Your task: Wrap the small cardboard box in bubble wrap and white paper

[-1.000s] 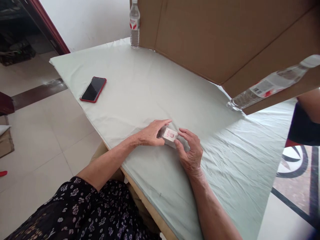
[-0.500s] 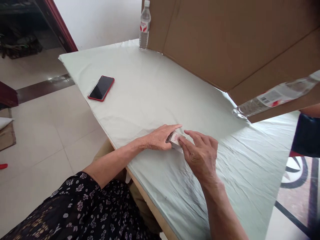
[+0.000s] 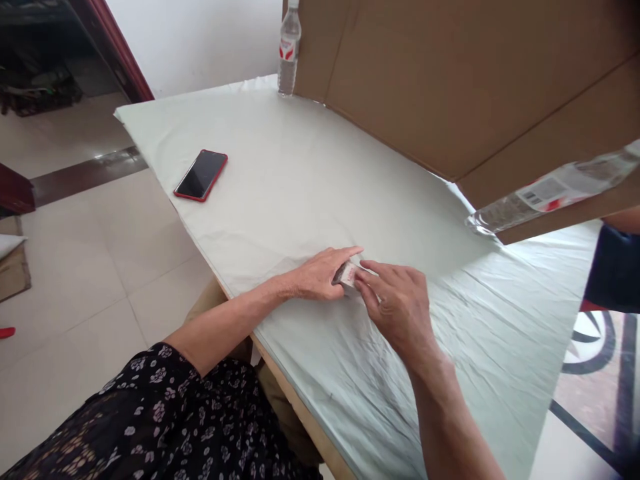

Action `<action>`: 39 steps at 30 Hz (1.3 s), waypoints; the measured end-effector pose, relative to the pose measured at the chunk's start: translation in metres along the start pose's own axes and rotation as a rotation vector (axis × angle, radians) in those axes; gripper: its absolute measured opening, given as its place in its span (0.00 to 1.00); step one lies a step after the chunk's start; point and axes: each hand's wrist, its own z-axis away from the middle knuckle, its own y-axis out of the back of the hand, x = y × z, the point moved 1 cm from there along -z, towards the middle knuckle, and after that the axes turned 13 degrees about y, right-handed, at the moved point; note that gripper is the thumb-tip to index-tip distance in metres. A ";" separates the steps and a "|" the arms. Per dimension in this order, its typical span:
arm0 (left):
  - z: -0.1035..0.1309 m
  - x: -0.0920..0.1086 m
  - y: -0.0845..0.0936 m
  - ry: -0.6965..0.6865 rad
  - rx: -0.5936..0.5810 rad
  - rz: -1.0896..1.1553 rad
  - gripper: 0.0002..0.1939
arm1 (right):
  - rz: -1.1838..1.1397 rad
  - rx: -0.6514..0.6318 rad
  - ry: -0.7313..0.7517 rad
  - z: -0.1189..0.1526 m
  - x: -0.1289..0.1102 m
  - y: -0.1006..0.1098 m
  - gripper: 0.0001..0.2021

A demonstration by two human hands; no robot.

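A small white box [image 3: 348,274] with faint reddish print lies low over the cloth-covered table [image 3: 300,193], close to the near edge. Its left end, which looks dark, sits between the thumb and fingers of my left hand [image 3: 320,274]. From the other side, the thumb and fingertips of my right hand [image 3: 400,297] close on its right end and hide much of it. What exactly the box contains cannot be seen.
A phone in a red case [image 3: 201,175] lies at the table's left side. Beyond it stands a water bottle [image 3: 288,53] against a large cardboard panel [image 3: 400,80]. Another bottle [image 3: 545,190] leans along the panel's right part. A person's dark sleeve [image 3: 613,270] shows at far right.
My right hand has shifted slightly left and up, its fingers drawing closer together over the box's right end. My left hand has stayed in place on the box.
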 end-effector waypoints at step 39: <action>0.002 0.005 0.003 0.160 -0.130 0.629 0.12 | -0.296 0.335 -0.454 -0.066 0.068 0.010 0.07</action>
